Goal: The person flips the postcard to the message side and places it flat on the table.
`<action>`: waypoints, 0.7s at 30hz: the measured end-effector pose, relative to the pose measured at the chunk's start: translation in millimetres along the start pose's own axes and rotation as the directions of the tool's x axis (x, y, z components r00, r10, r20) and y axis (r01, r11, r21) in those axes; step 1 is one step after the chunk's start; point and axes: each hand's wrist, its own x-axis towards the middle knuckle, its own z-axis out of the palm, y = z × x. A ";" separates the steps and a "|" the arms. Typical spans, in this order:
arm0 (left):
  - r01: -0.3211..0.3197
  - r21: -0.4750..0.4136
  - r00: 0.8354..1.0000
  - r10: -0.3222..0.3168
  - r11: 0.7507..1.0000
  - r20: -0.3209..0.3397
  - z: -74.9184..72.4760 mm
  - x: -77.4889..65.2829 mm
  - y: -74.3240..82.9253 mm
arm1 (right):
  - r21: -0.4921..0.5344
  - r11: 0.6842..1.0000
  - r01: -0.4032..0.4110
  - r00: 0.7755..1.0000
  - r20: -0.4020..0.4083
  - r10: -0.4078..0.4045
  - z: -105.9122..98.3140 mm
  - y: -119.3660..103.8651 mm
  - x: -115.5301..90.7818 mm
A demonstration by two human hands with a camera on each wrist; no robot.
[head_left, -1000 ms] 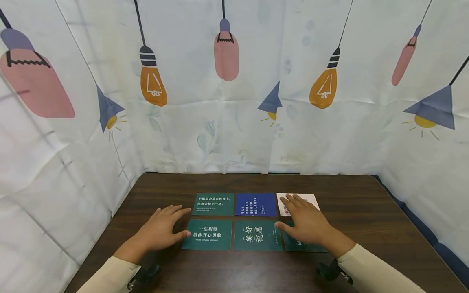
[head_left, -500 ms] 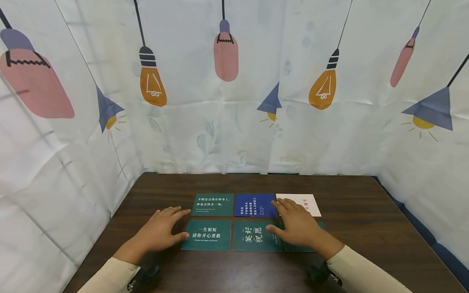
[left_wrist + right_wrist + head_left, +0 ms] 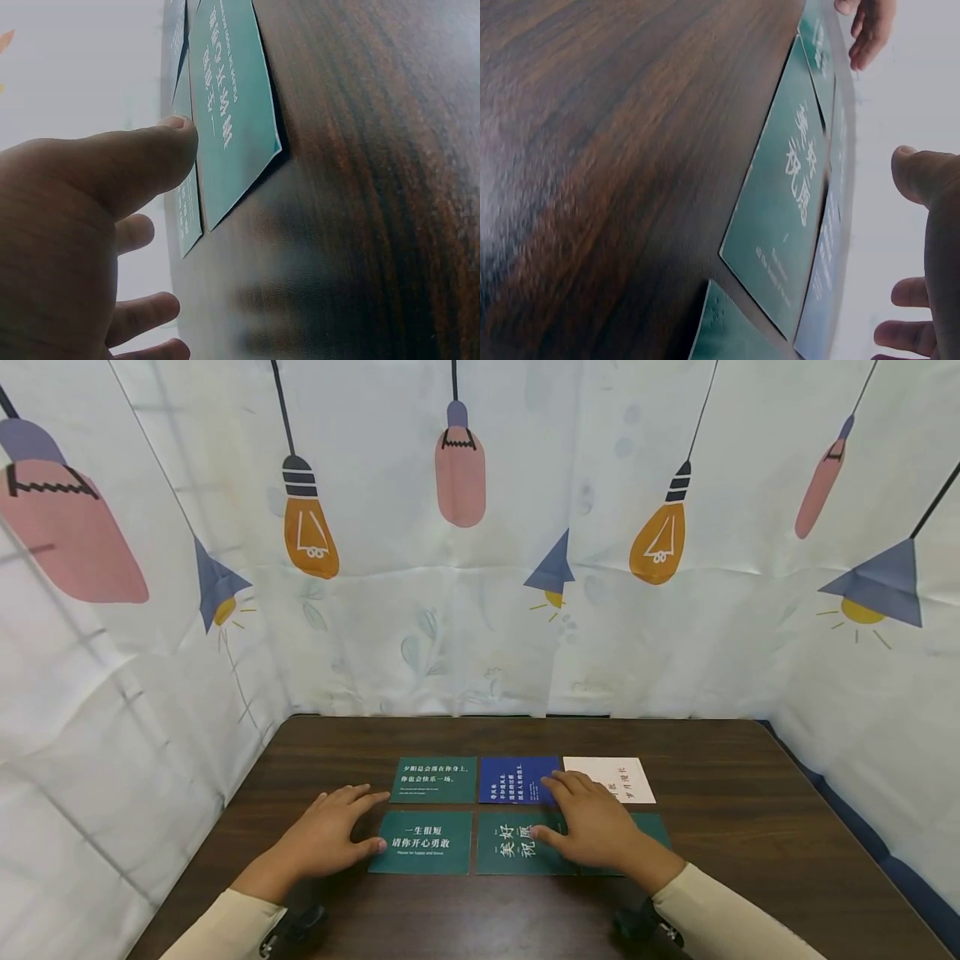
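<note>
Two rows of printed cards lie flat on the table. In the back row are a green card (image 3: 433,779), a blue card (image 3: 510,777) and a pale pink card (image 3: 630,779). The front row has a green left card (image 3: 427,852), a green middle card (image 3: 498,856) and a green right card (image 3: 651,828), partly covered by my right hand (image 3: 592,822). That hand hovers above the cards with relaxed, spread fingers, holding nothing. My left hand (image 3: 322,835) is beside the front left card, fingers spread; whether its thumb touches the card I cannot tell.
The dark wooden table (image 3: 750,810) extends around the cards on all sides. Behind it and at both sides hangs a white curtain (image 3: 375,635) printed with lamps. Each wrist carries a black device, such as the left wrist device (image 3: 296,927).
My right hand has moved left, from over the pale pink card towards the blue and middle green cards. The left hand and the cards stay as they were.
</note>
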 end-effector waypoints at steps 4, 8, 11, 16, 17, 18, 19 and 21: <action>0.005 0.002 1.000 -0.005 1.000 0.005 2.1 -0.2 -1.2 | 0.001 1.000 0.011 1.000 -0.004 -0.011 3.1 -4.0 1.8; 0.004 -0.007 1.000 -0.004 1.000 0.010 3.1 -0.7 -2.2 | 0.010 1.000 0.020 1.000 -0.002 -0.020 5.4 -8.0 3.0; 0.005 -0.012 1.000 -0.004 1.000 0.011 3.5 -0.8 -2.5 | 0.015 0.999 0.030 1.000 0.001 -0.030 7.7 -10.3 4.2; 0.008 -0.021 1.000 -0.008 1.000 0.015 3.6 -0.9 -2.0 | 0.022 0.999 0.042 0.999 0.002 -0.042 12.7 -13.0 7.3; 0.009 -0.024 1.000 -0.009 1.000 0.017 3.7 -1.0 -1.9 | 0.021 0.999 0.045 0.999 0.000 -0.045 13.5 -13.6 8.1; 0.011 -0.027 1.000 -0.010 1.000 0.019 3.7 -1.1 -1.8 | 0.021 0.999 0.048 0.999 0.000 -0.048 13.6 -14.5 8.4; 0.012 -0.029 1.000 -0.011 1.000 0.020 3.9 -1.1 -1.8 | 0.025 0.998 0.050 0.999 -0.001 -0.050 13.2 -15.6 8.7; 0.017 -0.033 1.000 -0.016 0.999 0.025 4.1 -1.2 -1.9 | 0.028 0.998 0.055 0.998 0.000 -0.055 13.4 -17.2 9.5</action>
